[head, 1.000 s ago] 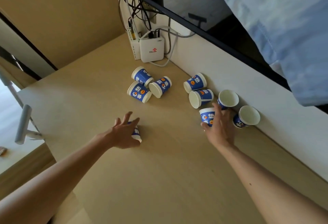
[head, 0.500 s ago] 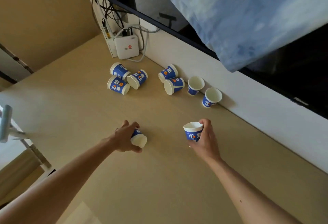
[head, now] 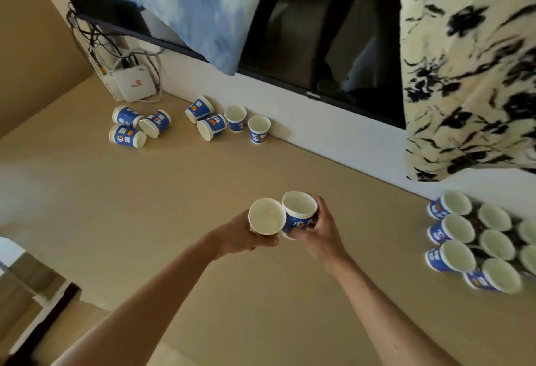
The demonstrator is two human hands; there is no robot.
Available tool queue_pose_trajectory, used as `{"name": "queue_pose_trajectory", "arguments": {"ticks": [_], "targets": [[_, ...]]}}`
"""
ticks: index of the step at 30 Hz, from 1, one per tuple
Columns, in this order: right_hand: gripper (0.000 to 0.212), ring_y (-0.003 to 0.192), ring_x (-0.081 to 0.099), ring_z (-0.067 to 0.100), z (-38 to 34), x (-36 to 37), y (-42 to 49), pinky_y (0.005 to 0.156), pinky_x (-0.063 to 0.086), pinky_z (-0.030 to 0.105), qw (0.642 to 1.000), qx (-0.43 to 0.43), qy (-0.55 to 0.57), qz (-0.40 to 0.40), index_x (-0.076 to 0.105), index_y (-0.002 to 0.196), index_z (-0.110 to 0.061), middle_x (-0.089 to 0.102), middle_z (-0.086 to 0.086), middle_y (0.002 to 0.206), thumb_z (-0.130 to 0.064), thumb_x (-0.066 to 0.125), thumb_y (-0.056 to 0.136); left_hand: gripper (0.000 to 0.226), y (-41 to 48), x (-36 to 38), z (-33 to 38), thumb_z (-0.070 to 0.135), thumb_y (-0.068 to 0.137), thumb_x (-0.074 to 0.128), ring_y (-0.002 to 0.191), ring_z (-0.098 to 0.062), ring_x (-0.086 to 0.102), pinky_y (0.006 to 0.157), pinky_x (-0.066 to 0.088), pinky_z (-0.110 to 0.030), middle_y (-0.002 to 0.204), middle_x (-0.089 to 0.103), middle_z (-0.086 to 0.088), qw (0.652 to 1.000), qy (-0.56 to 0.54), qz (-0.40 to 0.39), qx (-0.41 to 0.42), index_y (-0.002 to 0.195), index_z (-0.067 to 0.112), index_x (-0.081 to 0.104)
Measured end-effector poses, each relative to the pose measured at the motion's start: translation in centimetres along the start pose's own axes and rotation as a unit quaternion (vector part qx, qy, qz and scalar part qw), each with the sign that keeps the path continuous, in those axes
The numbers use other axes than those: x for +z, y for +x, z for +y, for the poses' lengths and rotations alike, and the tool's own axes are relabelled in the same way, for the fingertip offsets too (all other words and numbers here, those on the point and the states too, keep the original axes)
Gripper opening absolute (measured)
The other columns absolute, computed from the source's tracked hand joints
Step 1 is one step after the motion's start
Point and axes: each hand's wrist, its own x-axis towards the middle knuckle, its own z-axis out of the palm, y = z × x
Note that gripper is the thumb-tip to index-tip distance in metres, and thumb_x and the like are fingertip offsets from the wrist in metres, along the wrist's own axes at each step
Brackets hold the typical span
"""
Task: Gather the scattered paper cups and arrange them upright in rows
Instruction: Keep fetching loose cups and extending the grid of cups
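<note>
Paper cups upright, touching: left fingers (head: 262,242) wrap one (head: 266,216), right fingers (head: 314,222) other (head: 298,211).

Two bare forearms, left hand (head: 242,239) and right hand (head: 320,232), no sleeves, no jewellery.

Upright cup rows (head: 475,238) blurred, rightmost cups cut off, count perhaps ten

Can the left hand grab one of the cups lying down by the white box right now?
Probably not yet. The left hand already holds a cup, and the tipped cups lie farther away across bare table.
</note>
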Motion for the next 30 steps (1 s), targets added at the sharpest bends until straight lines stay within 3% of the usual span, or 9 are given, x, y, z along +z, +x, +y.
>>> {"name": "queue_pose_trajectory", "arguments": {"ticks": [2, 6, 9, 13, 15, 19, 23, 26, 30], "targets": [[0.067, 0.095, 0.068, 0.002, 0.4, -3.2, -2.3, 0.074, 0.053, 0.017, 0.999, 0.001, 0.031, 0.015, 0.06, 0.114, -0.038, 0.071, -0.018, 0.106, -0.017, 0.089, 0.057, 0.029, 0.3, 3.6, 1.3, 0.017, 0.079, 0.076, 0.07, -0.001, 0.054, 0.061, 0.046, -0.022, 0.077, 0.061, 0.019, 0.998, 0.053, 0.022, 0.029, 0.094, 0.037, 0.061], [0.07, 0.098, 0.07, 0.007, 1.6, -10.3, -7.2, 0.076, 0.054, 0.017, 0.994, 0.014, 0.093, 0.053, 0.062, 0.118, -0.028, 0.073, -0.011, 0.108, -0.021, 0.086, 0.053, 0.035, 1.6, 11.4, 3.2, 0.022, 0.069, 0.083, 0.078, -0.013, 0.061, 0.076, 0.053, -0.04, 0.088, 0.068, -0.003, 0.987, 0.122, 0.064, 0.085, 0.098, 0.022, 0.064], [0.066, 0.102, 0.069, 0.009, 3.1, -15.5, -11.1, 0.079, 0.054, 0.019, 0.989, 0.017, 0.117, 0.091, 0.062, 0.121, -0.024, 0.073, -0.006, 0.111, -0.017, 0.086, 0.059, 0.061, 2.3, 17.5, 4.0, 0.042, 0.06, 0.085, 0.096, -0.011, 0.066, 0.084, 0.054, -0.029, 0.104, 0.069, 0.008, 0.983, 0.136, 0.085, 0.094, 0.113, 0.03, 0.059], [0.058, 0.103, 0.069, 0.008, 5.3, -21.9, -15.6, 0.081, 0.053, 0.017, 0.981, 0.021, 0.121, 0.153, 0.065, 0.117, -0.028, 0.074, -0.007, 0.111, -0.014, 0.083, 0.064, 0.053, 3.6, 25.4, 5.4, 0.054, 0.058, 0.081, 0.091, 0.001, 0.065, 0.075, 0.05, -0.013, 0.1, 0.069, 0.023, 0.978, 0.139, 0.083, 0.132, 0.105, 0.044, 0.059], [0.055, 0.102, 0.069, 0.01, 6.7, -25.8, -17.9, 0.081, 0.054, 0.02, 0.973, 0.027, 0.123, 0.192, 0.066, 0.114, -0.03, 0.074, -0.008, 0.109, -0.011, 0.083, 0.064, 0.057, 4.5, 30.0, 6.2, 0.051, 0.061, 0.082, 0.092, 0.0, 0.063, 0.073, 0.047, -0.011, 0.101, 0.066, 0.024, 0.974, 0.159, 0.078, 0.144, 0.111, 0.042, 0.055], [0.058, 0.096, 0.069, 0.005, 9.5, -32.8, -21.7, 0.075, 0.054, 0.017, 0.957, 0.035, 0.125, 0.26, 0.064, 0.112, -0.027, 0.073, -0.012, 0.105, -0.016, 0.083, 0.058, 0.058, 6.4, 38.6, 6.9, 0.044, 0.065, 0.084, 0.086, -0.012, 0.061, 0.073, 0.05, -0.025, 0.096, 0.066, 0.015, 0.969, 0.168, 0.078, 0.163, 0.112, 0.03, 0.053], [0.061, 0.098, 0.068, 0.002, 12.5, -39.0, -24.2, 0.071, 0.054, 0.015, 0.936, 0.05, 0.114, 0.33, 0.063, 0.111, -0.031, 0.072, -0.014, 0.105, -0.016, 0.084, 0.055, 0.058, 7.8, 45.3, 7.2, 0.037, 0.066, 0.085, 0.084, -0.012, 0.059, 0.071, 0.049, -0.022, 0.095, 0.066, 0.012, 0.977, 0.145, 0.077, 0.137, 0.114, 0.032, 0.055], [0.063, 0.102, 0.065, 0.002, 14.5, -42.5, -24.4, 0.07, 0.055, 0.017, 0.928, 0.057, 0.076, 0.359, 0.061, 0.112, -0.034, 0.068, -0.013, 0.109, -0.011, 0.088, 0.059, 0.056, 8.6, 48.0, 6.7, 0.036, 0.066, 0.085, 0.083, -0.008, 0.058, 0.069, 0.044, -0.013, 0.096, 0.066, 0.014, 0.978, 0.142, 0.082, 0.131, 0.112, 0.037, 0.054], [0.064, 0.109, 0.063, 0.012, 16.8, -44.6, -22.1, 0.076, 0.056, 0.023, 0.929, 0.063, 0.045, 0.362, 0.057, 0.12, -0.025, 0.066, -0.009, 0.113, -0.005, 0.088, 0.067, 0.057, 9.4, 49.2, 6.1, 0.027, 0.066, 0.087, 0.091, -0.011, 0.061, 0.077, 0.048, -0.022, 0.102, 0.066, 0.013, 0.976, 0.154, 0.1, 0.118, 0.113, 0.032, 0.054]]}}
